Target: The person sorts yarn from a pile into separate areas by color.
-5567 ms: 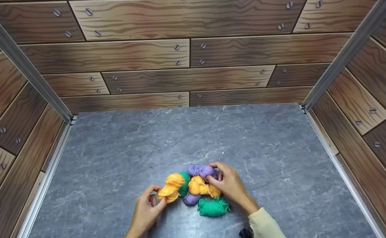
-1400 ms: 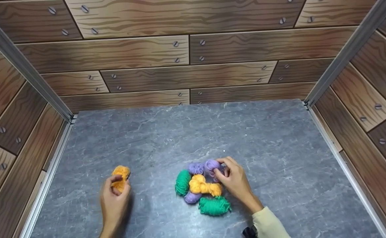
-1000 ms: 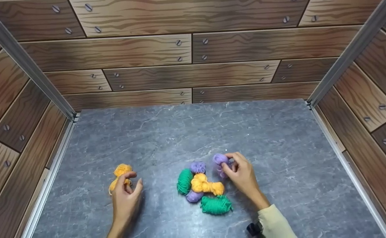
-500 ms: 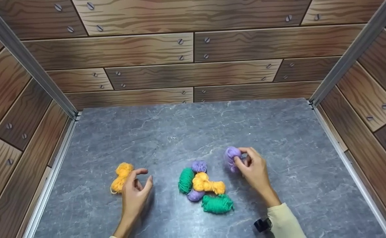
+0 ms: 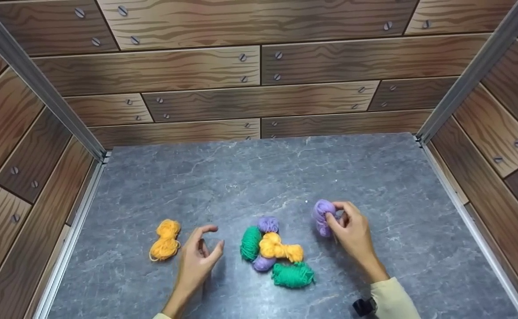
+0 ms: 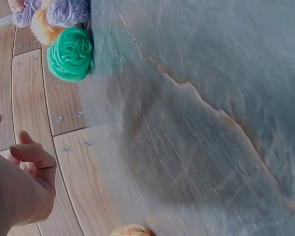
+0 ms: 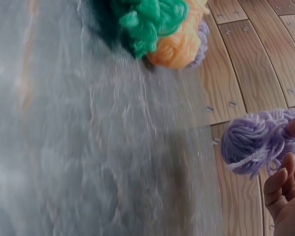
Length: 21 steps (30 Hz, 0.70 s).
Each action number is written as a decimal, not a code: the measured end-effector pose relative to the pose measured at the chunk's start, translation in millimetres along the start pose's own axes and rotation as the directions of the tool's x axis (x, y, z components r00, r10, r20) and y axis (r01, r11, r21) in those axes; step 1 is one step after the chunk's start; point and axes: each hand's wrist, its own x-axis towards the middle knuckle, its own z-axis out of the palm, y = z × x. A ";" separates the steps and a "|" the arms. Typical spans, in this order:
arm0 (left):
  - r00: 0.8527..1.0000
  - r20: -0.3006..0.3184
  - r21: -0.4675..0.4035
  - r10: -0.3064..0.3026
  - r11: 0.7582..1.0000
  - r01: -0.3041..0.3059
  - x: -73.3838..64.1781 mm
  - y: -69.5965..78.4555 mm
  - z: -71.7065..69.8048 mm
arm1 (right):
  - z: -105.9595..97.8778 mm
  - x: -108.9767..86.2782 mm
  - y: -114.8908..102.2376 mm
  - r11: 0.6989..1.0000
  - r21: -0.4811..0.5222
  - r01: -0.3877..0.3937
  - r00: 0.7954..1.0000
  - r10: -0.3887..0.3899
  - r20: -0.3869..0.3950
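My right hand (image 5: pixel 354 232) pinches a purple yarn skein (image 5: pixel 323 217) between thumb and fingers, to the right of the pile; the right wrist view shows the same purple skein (image 7: pixel 258 142) held up. My left hand (image 5: pixel 196 257) holds nothing, its thumb and fingers spread apart above the table. Left of it an orange yarn skein (image 5: pixel 165 241) lies alone. Between the hands sits a pile: a green skein (image 5: pixel 251 243) at its left, a purple skein (image 5: pixel 268 224) at the back, an orange skein (image 5: pixel 278 248) in the middle, a purple skein (image 5: pixel 263 264) in front and a green skein (image 5: pixel 293 275) at front right.
The grey marbled tabletop (image 5: pixel 223 177) is bounded by wood-patterned walls (image 5: pixel 205 102) at the back and both sides. Metal rails (image 5: pixel 75 226) run along the side edges. A black object (image 5: pixel 364 306) shows beside the right sleeve (image 5: pixel 394 297).
My left hand has carried an orange skein out of the pile to the left, let it go and moved back right. My right hand has drawn a purple skein away to the right.
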 end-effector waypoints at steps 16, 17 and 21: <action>0.993 0.118 -0.050 -0.009 0.999 0.015 -3.9 8.6 28.5 | -41.0 -10.4 32.6 0.996 -0.044 -0.076 0.995 0.073 -0.070; 0.992 0.127 -0.048 -0.013 0.999 0.019 -4.1 8.7 30.0 | -43.4 -10.7 34.4 0.996 -0.043 -0.077 0.994 0.073 -0.076; 0.989 0.151 -0.054 -0.003 0.998 0.011 -4.8 9.0 35.1 | -53.5 -11.1 41.0 0.996 -0.049 -0.073 0.992 0.068 -0.104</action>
